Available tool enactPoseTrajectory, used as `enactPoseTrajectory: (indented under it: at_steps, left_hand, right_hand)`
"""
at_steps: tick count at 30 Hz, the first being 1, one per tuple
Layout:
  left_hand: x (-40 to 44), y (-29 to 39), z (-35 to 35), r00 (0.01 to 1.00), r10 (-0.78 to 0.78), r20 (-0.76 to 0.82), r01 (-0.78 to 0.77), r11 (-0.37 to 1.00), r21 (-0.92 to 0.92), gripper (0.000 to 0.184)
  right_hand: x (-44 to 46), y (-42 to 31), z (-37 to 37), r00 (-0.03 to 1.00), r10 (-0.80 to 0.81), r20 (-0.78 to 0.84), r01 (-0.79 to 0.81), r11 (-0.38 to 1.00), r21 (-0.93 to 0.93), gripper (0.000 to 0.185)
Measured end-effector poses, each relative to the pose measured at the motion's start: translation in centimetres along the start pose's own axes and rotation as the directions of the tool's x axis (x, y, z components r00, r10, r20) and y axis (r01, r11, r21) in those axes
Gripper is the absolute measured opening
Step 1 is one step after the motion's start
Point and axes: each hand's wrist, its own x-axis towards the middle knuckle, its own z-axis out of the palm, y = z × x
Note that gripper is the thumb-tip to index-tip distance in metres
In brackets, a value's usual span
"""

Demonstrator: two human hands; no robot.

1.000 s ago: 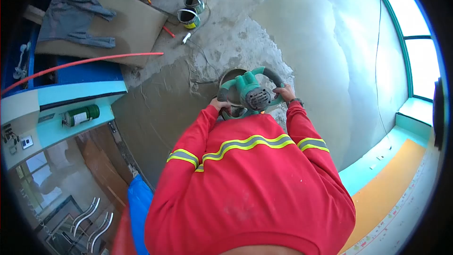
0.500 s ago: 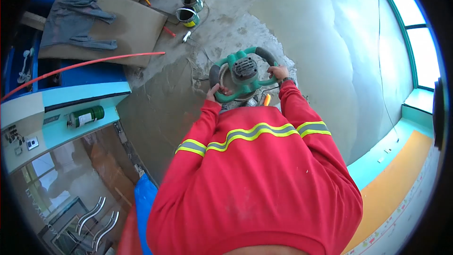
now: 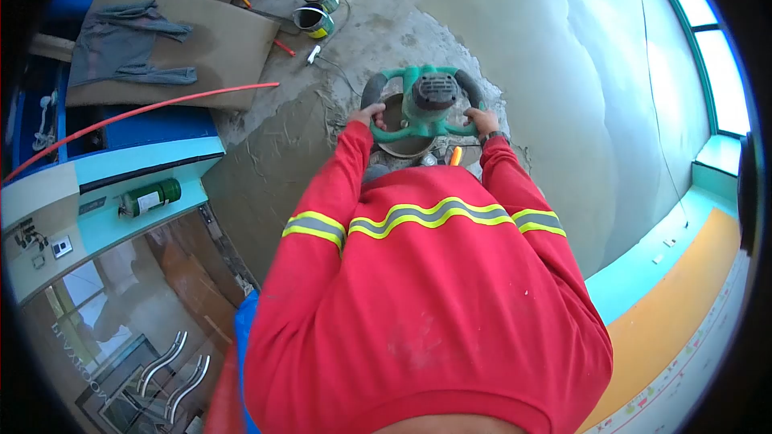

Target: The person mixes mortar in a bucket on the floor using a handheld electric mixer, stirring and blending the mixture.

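A green and black handheld paddle mixer (image 3: 434, 93) is held in front of my chest, above a round bucket (image 3: 408, 149) on the floor. My left hand (image 3: 371, 115) is closed around the left side of its looped handle. Closed on the right side of the handle is my right hand (image 3: 483, 121), with a watch on the wrist. The mixer's shaft and paddle are hidden under the motor body. An orange-handled tool (image 3: 457, 155) shows just beyond my chest, beside the bucket.
Wet, smooth screed (image 3: 555, 112) covers the floor to the right. Several pails (image 3: 314, 22) stand ahead, with a white-handled tool (image 3: 314, 54) near them. At left are a brown board (image 3: 217, 48) with grey clothing (image 3: 133, 44), a red pipe (image 3: 161, 108) and a green cylinder (image 3: 150, 196).
The mixer has swung so its handles sit more level, and its motor has shifted slightly right and up in view. My left hand has moved forward; more of the bucket shows.
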Motion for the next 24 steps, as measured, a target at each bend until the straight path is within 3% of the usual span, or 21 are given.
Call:
enactPoseTrajectory:
  at_steps: [3, 4, 7, 8, 9, 11, 13, 20, 24]
  left_hand:
    - [1.9, 1.7, 0.7, 0.997, 0.063, 0.048, -0.064, 0.998, 0.017, 0.016]
    - [1.7, 2.2, 1.1, 0.981, 0.159, 0.113, -0.145, 0.981, -0.128, 0.014]
    - [0.2, 1.4, 3.6, 0.932, 0.36, -0.042, -0.356, 0.886, -0.297, 0.011]
    - [-1.0, 0.8, 4.5, 0.938, 0.336, -0.083, -0.346, 0.907, -0.241, 0.011]
    - [-1.0, 0.2, 4.2, 0.954, 0.296, -0.046, -0.293, 0.891, -0.347, 0.012]
    - [-0.5, -1.4, 3.1, 0.975, 0.218, 0.042, -0.162, 0.827, -0.539, 0.013]
    - [0.3, -1.5, 1.8, 0.987, 0.158, 0.01, -0.133, 0.862, -0.489, 0.02]
    - [1.9, -0.5, -1.2, 0.997, 0.073, -0.028, -0.078, 0.869, -0.489, 0.022]
    - [2.6, -0.2, -2.2, 1.0, 0.018, -0.025, -0.027, 0.903, -0.43, 0.019]
  right_hand:
    - [0.6, -0.4, 0.1, 0.996, 0.062, -0.064, -0.054, 0.992, 0.115, 0.023]
    - [0.9, -0.5, 0.0, 0.992, 0.09, -0.089, -0.08, 0.991, 0.106, 0.025]
    - [1.1, -1.3, -0.2, 0.988, 0.071, -0.136, -0.064, 0.996, 0.056, 0.032]
    - [0.1, -3.0, -0.1, 0.991, 0.053, -0.126, -0.043, 0.996, 0.084, 0.032]
    - [-0.4, -4.4, 0.3, 0.993, 0.031, -0.116, -0.018, 0.993, 0.114, 0.032]
    - [0.0, -5.2, 0.3, 0.998, 0.011, -0.059, -0.017, 0.995, -0.097, 0.035]
    - [-0.6, -6.1, 0.6, 1.0, 0.011, -0.005, -0.012, 0.962, -0.273, 0.041]
    - [0.6, -4.5, 3.6, 0.986, -0.14, -0.087, 0.089, 0.898, -0.431, 0.038]
    - [-1.5, -4.3, 4.4, 0.984, -0.109, -0.138, 0.042, 0.907, -0.419, 0.037]
